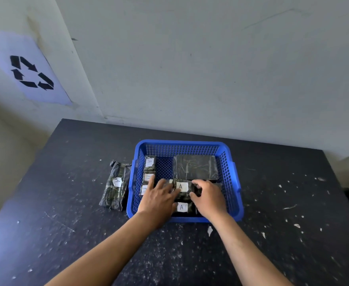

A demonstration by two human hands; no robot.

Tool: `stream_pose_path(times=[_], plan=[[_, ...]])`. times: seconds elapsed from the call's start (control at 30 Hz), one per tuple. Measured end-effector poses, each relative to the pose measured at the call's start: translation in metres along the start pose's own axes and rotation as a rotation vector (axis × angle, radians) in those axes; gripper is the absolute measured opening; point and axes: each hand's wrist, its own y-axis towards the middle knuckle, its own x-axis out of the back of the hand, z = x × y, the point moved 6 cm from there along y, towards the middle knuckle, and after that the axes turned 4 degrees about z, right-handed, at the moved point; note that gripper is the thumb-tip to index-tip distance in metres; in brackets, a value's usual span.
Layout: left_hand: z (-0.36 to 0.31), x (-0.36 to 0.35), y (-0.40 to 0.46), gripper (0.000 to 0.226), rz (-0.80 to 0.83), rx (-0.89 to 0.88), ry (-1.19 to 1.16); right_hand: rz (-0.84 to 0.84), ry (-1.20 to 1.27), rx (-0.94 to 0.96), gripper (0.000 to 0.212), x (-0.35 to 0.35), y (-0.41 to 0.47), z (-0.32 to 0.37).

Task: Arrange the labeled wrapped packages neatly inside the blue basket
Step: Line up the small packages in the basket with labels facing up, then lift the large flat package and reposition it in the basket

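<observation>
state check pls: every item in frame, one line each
blue basket: upright on the table, holds several packages
middle package: in the basket, label A up, between both hands
left hand: fingers straight, against the middle package
right hand: fingers curled on the middle package
large package: flat in the basket's far right, no label showing
outside package: on the table left of the basket

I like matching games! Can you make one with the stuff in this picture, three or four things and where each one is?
Things:
1. long wrapped package
2. big unlabeled package
3. recycling sign
4. package between the hands

Places:
a. on the wall
b. far right part of the blue basket
c. on the table, left of the basket
d. near middle of the basket, left hand and right hand on it

Pairs: 1-c, 2-b, 3-a, 4-d
</observation>
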Motion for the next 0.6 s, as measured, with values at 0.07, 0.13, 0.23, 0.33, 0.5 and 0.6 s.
stream_pose_path(times=[0.07, 0.13, 0.23, 0.33, 0.5, 0.6], plan=[[-0.001, 0.0, 0.004, 0.047, 0.018, 0.006, -0.009, 0.004, 0.002, -0.009, 0.033, 0.006, 0.008, 0.0], [0.001, 0.0, 0.004, 0.046, 0.003, 0.017, -0.034, -0.022, -0.008, -0.006, 0.024, 0.015, 0.02, 0.006], [0.002, -0.005, 0.0, 0.055, 0.0, 0.066, -0.13, -0.091, -0.032, -0.009, 0.018, 0.026, 0.047, 0.024], [-0.004, -0.015, -0.003, 0.061, 0.06, 0.06, -0.194, -0.074, -0.133, -0.008, 0.037, 0.018, 0.074, 0.047], [-0.002, -0.024, -0.009, 0.063, 0.074, 0.035, -0.216, 0.055, -0.316, -0.178, 0.076, -0.008, 0.093, 0.052], [-0.002, -0.026, -0.009, 0.064, 0.074, 0.039, -0.215, 0.011, -0.256, -0.176, 0.07, -0.004, 0.093, 0.047]])
